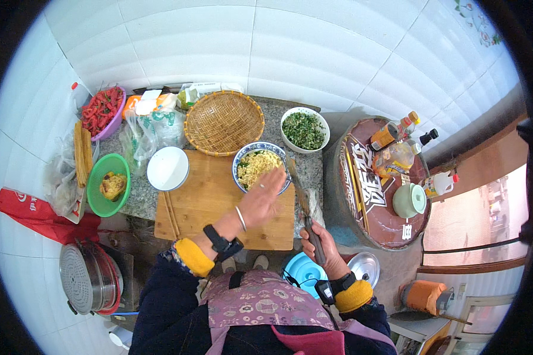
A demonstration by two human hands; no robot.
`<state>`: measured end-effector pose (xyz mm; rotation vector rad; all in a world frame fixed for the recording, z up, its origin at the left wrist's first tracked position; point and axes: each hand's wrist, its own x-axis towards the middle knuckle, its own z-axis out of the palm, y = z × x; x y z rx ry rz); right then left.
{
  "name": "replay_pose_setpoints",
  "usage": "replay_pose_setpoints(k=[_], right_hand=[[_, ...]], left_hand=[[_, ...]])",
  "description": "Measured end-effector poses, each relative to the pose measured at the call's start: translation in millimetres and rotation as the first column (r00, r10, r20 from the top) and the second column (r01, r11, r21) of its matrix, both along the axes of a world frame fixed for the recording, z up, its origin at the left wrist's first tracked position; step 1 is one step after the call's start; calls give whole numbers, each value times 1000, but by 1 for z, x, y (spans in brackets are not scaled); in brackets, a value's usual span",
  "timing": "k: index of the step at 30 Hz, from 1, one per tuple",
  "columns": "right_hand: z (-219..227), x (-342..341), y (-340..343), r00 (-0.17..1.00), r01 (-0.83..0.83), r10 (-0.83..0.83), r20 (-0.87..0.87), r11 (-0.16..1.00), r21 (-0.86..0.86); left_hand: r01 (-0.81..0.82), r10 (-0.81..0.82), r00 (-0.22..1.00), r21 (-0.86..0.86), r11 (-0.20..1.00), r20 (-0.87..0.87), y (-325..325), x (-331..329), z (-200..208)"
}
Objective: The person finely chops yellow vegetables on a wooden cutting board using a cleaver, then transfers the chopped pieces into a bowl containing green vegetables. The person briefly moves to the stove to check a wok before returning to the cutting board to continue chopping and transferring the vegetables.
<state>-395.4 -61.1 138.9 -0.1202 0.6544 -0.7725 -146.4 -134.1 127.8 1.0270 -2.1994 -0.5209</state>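
Observation:
My left hand [262, 202] is stretched out with its fingers extended, over the near edge of a blue-and-white bowl [238, 161]. Yellow crumbled food [256, 168] fills that bowl, with some green at its side. In my right hand [324, 248] is the dark handle of a kitchen knife [302, 195]; its blade points away from me, beside the bowl's right side. The bowl stands at the far right part of a wooden cutting board [219, 207]. A white bowl of chopped greens [303, 130] sits behind and to the right.
Left on the counter are chopsticks [172, 214], an empty white bowl [167, 168], a green basket [108, 185] and a purple basin of red peppers [103, 112]. A woven tray [224, 123] lies behind the board. On the right, a round dark-red lid [361, 183] carries bottles [397, 157] and a pale-green jar [409, 200].

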Motion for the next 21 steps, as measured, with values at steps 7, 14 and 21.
replay_pose_setpoints(k=[7,14,21], right_hand=[[-11,17,-4,882,-199,153,445,978,60],[2,19,4,808,-294,248,534,956,1],[23,0,21,927,-285,260,271,957,56]], left_hand=[[139,-135,987,-47,989,84,16,-25,21],[99,-87,982,-66,993,169,1,-14,14],[-2,8,980,-26,1000,199,-20,-1,-10]])
